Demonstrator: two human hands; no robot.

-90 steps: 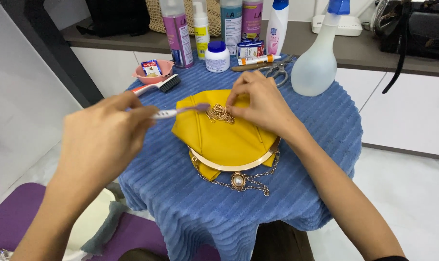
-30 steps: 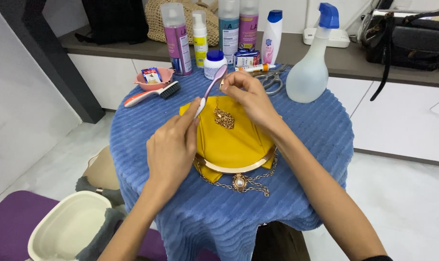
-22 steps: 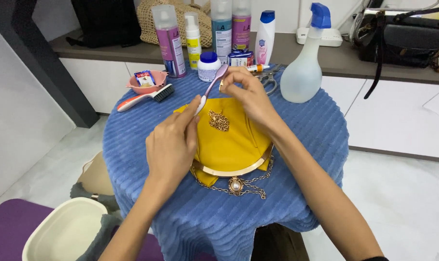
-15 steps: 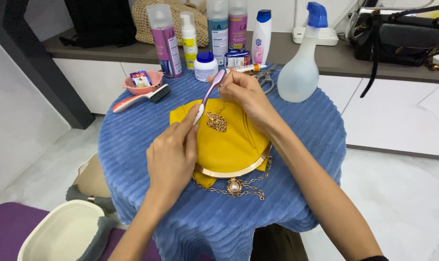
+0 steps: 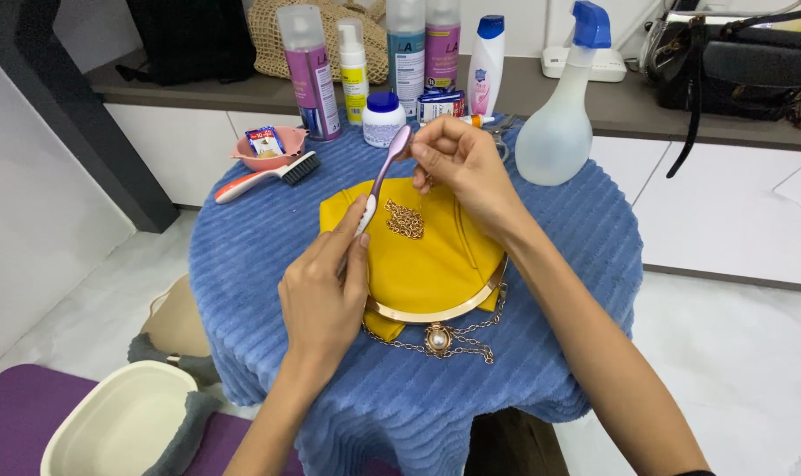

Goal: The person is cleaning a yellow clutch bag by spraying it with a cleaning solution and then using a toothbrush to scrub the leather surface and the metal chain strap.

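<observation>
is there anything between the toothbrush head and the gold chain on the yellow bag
Nothing visible. The left hand holds the toothbrush with its head just left of the gold chain, which lies bunched on the yellow bag. Only bare yellow fabric shows in the gap. The right hand pinches the chain's upper end from above, clear of that gap.

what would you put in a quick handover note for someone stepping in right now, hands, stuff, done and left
Left hand: grips a toothbrush, its handle end pointing up toward the right hand.
Right hand: pinches a thin gold chain and lifts one end; the rest lies bunched on the yellow purse.
The purse lies flat on the blue cloth of the round table, its gold frame and own chain at the near edge.
At the back: a spray bottle, a small white jar, a pink bowl and a scrub brush.
Done: chain laid out and picked up.
Left: brush not yet on the chain.
</observation>
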